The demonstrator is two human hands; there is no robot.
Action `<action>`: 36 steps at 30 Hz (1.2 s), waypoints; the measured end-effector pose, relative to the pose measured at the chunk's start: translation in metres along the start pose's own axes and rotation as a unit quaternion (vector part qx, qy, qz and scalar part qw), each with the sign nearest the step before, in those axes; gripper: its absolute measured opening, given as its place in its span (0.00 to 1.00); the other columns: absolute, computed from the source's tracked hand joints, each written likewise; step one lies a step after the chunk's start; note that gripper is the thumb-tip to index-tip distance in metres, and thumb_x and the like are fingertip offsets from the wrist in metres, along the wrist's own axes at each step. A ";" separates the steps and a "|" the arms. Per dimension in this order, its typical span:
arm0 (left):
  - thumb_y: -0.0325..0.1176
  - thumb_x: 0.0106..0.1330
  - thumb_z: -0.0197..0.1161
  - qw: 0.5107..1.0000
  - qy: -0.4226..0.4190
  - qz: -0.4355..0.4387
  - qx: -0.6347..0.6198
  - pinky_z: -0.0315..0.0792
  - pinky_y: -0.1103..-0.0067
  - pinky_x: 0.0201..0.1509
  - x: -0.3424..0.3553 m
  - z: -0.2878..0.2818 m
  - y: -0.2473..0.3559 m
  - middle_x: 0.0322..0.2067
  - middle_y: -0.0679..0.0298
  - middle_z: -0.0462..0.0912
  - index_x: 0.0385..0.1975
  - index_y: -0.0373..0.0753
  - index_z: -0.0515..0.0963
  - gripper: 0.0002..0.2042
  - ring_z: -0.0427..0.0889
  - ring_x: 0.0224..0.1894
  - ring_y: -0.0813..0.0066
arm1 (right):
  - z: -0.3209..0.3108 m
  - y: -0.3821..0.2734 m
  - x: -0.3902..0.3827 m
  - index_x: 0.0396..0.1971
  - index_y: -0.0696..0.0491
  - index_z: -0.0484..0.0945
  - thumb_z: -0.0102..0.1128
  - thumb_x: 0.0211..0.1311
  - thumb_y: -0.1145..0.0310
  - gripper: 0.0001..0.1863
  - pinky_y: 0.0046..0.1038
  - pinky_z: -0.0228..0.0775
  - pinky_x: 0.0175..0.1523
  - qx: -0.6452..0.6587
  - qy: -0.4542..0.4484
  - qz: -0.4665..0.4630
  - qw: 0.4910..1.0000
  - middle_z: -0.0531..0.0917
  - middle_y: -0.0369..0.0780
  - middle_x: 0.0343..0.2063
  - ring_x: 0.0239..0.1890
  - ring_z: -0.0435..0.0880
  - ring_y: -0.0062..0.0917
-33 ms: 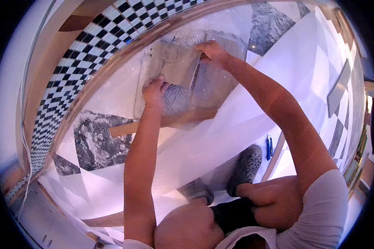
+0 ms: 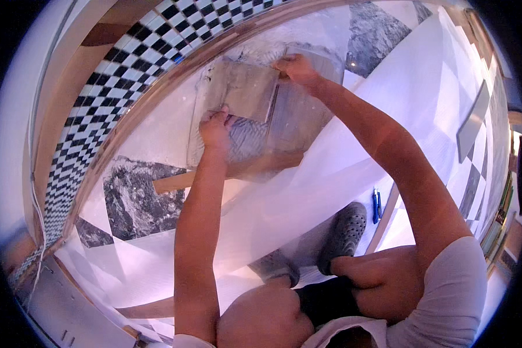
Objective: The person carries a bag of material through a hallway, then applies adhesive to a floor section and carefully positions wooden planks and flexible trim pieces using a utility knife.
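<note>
A square grey-brown tile [image 2: 243,87] is gripped at its edges between my two hands, above a bed of combed, ridged adhesive [image 2: 248,138]. My left hand [image 2: 216,124] pinches its lower left edge, with the thumb near the top face. At the upper right corner, my right hand [image 2: 298,71] has its fingers closed on the rim. How far the tile stands off the adhesive I cannot tell. Just right of it lies another grey-brown tile [image 2: 301,110] on the floor. More ridged adhesive shows along the far edge.
A wooden strip [image 2: 267,165] lies along the near side of the adhesive. White translucent sheeting [image 2: 284,203] spreads over the chequered floor towards my feet. A blue pen-like tool [image 2: 377,206] rests near my shoe [image 2: 345,232]. Black-and-white mosaic [image 2: 93,110] lines the far left; a grey panel [image 2: 474,122] is at right.
</note>
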State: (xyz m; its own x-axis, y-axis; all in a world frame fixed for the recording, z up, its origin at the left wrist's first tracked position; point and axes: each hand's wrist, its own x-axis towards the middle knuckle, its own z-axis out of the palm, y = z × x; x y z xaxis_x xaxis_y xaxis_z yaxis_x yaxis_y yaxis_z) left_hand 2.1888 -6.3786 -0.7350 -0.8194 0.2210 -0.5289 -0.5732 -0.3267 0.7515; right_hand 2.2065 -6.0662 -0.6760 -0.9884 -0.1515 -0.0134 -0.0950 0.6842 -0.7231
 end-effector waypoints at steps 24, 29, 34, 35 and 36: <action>0.32 0.68 0.60 0.942 0.008 -0.006 0.336 0.78 0.75 0.17 0.008 0.066 0.042 0.22 0.51 0.83 0.28 0.24 0.78 0.14 0.84 0.18 0.66 | 0.039 -0.038 -0.072 0.59 0.61 0.71 0.53 0.68 0.59 0.26 0.39 0.57 0.71 -0.280 0.104 -0.030 0.954 0.66 0.48 0.66 0.69 0.63 0.39; 0.31 0.68 0.61 0.948 0.004 0.005 0.319 0.78 0.76 0.17 0.012 0.060 0.038 0.20 0.52 0.83 0.30 0.25 0.78 0.12 0.83 0.17 0.68 | 0.044 -0.041 -0.071 0.67 0.59 0.62 0.52 0.68 0.55 0.33 0.37 0.49 0.76 -0.297 0.065 0.021 0.952 0.58 0.47 0.71 0.74 0.55 0.37; 0.35 0.62 0.68 0.899 -0.040 0.004 0.436 0.79 0.71 0.30 -0.005 0.078 0.063 0.32 0.47 0.82 0.37 0.26 0.76 0.16 0.84 0.29 0.60 | 0.045 -0.034 -0.075 0.69 0.59 0.59 0.51 0.69 0.52 0.36 0.38 0.44 0.77 -0.296 0.052 0.031 0.953 0.55 0.46 0.73 0.75 0.51 0.36; 0.36 0.59 0.70 0.877 -0.039 0.029 0.478 0.78 0.70 0.35 -0.010 0.079 0.068 0.36 0.45 0.81 0.40 0.26 0.75 0.19 0.83 0.34 0.57 | 0.045 -0.035 -0.076 0.69 0.59 0.59 0.51 0.69 0.51 0.36 0.38 0.43 0.77 -0.290 0.056 0.028 0.955 0.55 0.46 0.73 0.75 0.51 0.36; 0.37 0.56 0.72 0.840 -0.027 0.096 0.533 0.75 0.68 0.41 -0.009 0.075 0.064 0.41 0.45 0.78 0.43 0.26 0.74 0.23 0.80 0.39 0.55 | 0.046 -0.036 -0.077 0.69 0.59 0.59 0.51 0.69 0.51 0.36 0.38 0.43 0.77 -0.290 0.060 0.034 0.955 0.55 0.47 0.73 0.75 0.50 0.37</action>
State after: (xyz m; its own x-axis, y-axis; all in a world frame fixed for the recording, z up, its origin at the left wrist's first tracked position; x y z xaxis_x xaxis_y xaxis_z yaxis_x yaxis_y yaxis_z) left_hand 2.1588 -6.3322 -0.6530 -0.8801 0.3097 -0.3598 -0.0861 0.6413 0.7625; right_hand 2.2913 -6.1115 -0.6805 -0.9978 -0.0333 0.0568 -0.0450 0.9745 -0.2197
